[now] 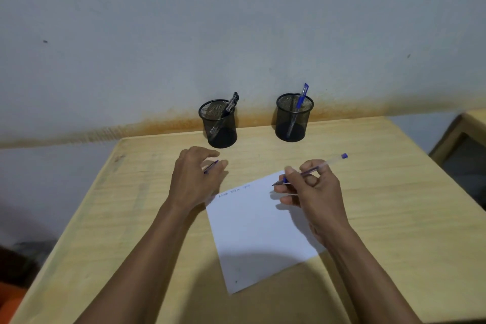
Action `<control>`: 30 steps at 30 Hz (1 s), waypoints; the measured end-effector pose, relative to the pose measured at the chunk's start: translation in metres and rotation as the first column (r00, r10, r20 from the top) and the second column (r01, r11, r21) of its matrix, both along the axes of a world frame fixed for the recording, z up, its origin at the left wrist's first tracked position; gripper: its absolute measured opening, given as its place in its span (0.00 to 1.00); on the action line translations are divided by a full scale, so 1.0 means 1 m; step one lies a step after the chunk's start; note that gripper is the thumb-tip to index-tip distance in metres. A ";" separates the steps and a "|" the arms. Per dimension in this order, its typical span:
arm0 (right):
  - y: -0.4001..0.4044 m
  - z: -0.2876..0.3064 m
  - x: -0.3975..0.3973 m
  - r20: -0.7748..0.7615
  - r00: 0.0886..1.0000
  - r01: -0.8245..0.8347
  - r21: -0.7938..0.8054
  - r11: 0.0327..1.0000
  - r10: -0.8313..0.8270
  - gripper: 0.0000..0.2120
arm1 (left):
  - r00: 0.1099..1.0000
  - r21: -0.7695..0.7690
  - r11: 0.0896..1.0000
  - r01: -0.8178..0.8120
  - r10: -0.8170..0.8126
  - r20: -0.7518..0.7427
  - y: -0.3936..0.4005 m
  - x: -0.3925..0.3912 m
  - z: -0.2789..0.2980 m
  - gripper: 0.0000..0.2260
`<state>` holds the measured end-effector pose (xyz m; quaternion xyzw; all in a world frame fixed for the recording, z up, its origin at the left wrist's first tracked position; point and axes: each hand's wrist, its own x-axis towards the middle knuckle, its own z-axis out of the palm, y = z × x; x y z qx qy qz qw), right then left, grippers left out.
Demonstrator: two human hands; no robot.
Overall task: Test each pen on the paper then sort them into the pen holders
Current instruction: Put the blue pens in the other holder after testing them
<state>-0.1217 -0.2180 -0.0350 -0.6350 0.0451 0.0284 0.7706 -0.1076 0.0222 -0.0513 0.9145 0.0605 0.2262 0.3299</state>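
A white sheet of paper [259, 229] lies on the wooden table, with a line of scribbles near its far edge. My right hand [313, 192] grips a clear blue pen [330, 163], uncapped, tip just above the paper's far corner. My left hand [196, 176] rests at the paper's far left corner with fingers curled around a small blue cap [211, 166]. Two black mesh pen holders stand at the back: the left holder [219, 123] has a black pen [230, 104] in it, the right holder [293, 117] a blue pen [301, 100].
The light wooden table [394, 192] butts against a grey wall with an orange stain along its base. Another wooden piece of furniture [462, 134] stands at the right. The floor drops away to the left.
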 end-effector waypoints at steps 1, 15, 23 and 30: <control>0.000 -0.002 0.002 0.014 1.000 0.013 -0.032 0.999 -0.013 0.11 | 0.997 -0.003 0.998 0.070 -0.070 0.016 -0.004 -0.005 -0.001 0.10; 0.028 -0.024 0.041 0.122 0.972 -0.115 -0.499 0.859 0.201 0.07 | 0.898 0.136 0.888 0.440 -0.430 -0.092 -0.001 -0.001 -0.030 0.11; 0.038 -0.045 0.051 0.118 0.969 -0.143 -0.445 0.884 0.217 0.09 | 0.864 0.221 0.842 0.491 -0.503 -0.004 0.007 0.008 -0.045 0.14; 0.042 -0.051 0.055 0.129 0.963 -0.153 -0.462 0.874 0.236 0.10 | 0.857 0.233 0.839 0.492 -0.514 0.037 0.007 0.010 -0.043 0.13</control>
